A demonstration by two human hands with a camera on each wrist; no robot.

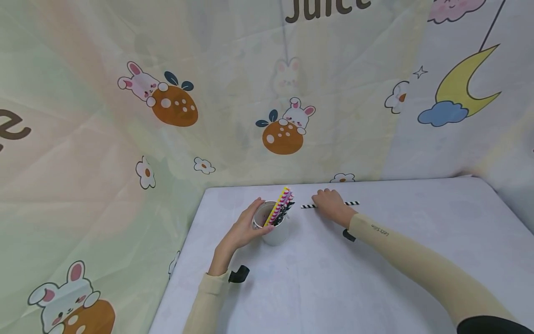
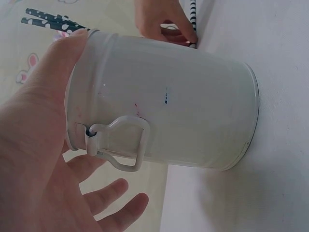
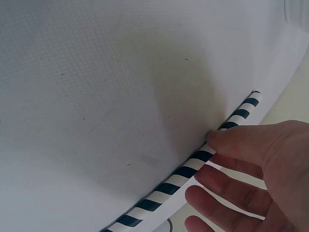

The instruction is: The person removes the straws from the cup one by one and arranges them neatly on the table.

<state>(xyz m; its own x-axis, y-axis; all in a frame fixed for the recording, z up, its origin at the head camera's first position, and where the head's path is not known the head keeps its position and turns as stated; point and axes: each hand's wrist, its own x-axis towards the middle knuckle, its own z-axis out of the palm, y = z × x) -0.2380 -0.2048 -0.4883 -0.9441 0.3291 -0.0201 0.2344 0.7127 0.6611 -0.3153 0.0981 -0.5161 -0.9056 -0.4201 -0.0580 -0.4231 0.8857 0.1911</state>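
Observation:
A white metal bucket stands on the table, with a small wire handle on its side in the left wrist view. My left hand grips its rim, thumb on one side and fingers on the other. Several paper straws lean inside the bucket: yellow, pink-and-white, and black with white dots. To the right of the bucket, a black-and-white striped paper straw lies on the table. My right hand pinches it near its middle between thumb and fingers; both ends stick out.
The white-covered table ends at the back against a hanging cloth printed with rabbits, flowers and a moon. A dark strap piece shows at my left wrist.

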